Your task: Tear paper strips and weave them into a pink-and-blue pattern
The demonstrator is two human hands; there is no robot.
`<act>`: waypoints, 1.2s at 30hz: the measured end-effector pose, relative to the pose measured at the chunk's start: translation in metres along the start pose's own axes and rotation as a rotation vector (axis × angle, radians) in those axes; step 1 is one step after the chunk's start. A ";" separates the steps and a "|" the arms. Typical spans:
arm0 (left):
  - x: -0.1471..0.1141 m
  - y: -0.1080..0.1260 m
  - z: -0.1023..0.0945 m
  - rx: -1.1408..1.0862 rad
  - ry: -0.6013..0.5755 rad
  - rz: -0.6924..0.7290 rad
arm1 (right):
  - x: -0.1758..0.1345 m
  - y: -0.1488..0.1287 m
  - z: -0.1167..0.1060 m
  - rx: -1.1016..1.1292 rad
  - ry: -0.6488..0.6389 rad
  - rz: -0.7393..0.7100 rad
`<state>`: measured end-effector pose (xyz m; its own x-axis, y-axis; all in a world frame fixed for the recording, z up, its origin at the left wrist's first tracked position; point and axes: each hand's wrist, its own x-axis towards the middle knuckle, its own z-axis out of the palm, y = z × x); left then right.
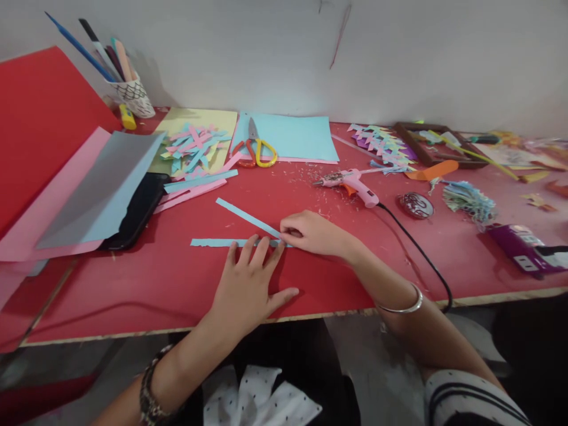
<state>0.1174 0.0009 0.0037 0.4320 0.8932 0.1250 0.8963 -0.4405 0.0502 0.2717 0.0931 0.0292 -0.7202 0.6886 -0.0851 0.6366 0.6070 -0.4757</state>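
The red tabletop (177,284) carries everything, and places here are given from the pink glue gun (352,184) lying at its middle. To the gun's far left lean red, pink and grey card sheets (89,195); just left of it, a light blue sheet (293,137) with scissors (256,149) on it. Nearer the person than the gun, the left hand (248,284) lies flat, fingers spread, pressing one blue paper strip (222,242) down. The right hand (310,232), fingers pinched nearly closed, grips the end where a second blue strip (248,218) meets the first. Joining the two strips at an angle seems in hand; the next move likely calls for steady pressure at the joint.
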 end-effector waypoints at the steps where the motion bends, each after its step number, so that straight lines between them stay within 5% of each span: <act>1: 0.000 0.000 0.000 -0.006 0.004 0.003 | 0.000 0.000 0.000 0.001 -0.003 -0.003; 9: -0.002 -0.001 0.002 -0.042 0.046 -0.013 | 0.002 0.003 0.001 0.017 -0.011 -0.006; 19: 0.002 0.001 -0.005 -0.073 -0.042 -0.040 | 0.004 0.005 0.003 -0.012 0.022 0.010; 26: 0.002 -0.003 -0.006 -0.071 -0.048 -0.043 | 0.001 0.012 -0.003 0.035 -0.076 -0.119; 36: 0.003 -0.005 -0.007 -0.087 -0.070 -0.037 | 0.001 0.016 -0.007 -0.017 -0.059 -0.063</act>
<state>0.1136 0.0045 0.0111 0.4077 0.9116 0.0523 0.9010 -0.4109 0.1392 0.2827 0.1061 0.0279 -0.7737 0.6244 -0.1072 0.5936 0.6553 -0.4671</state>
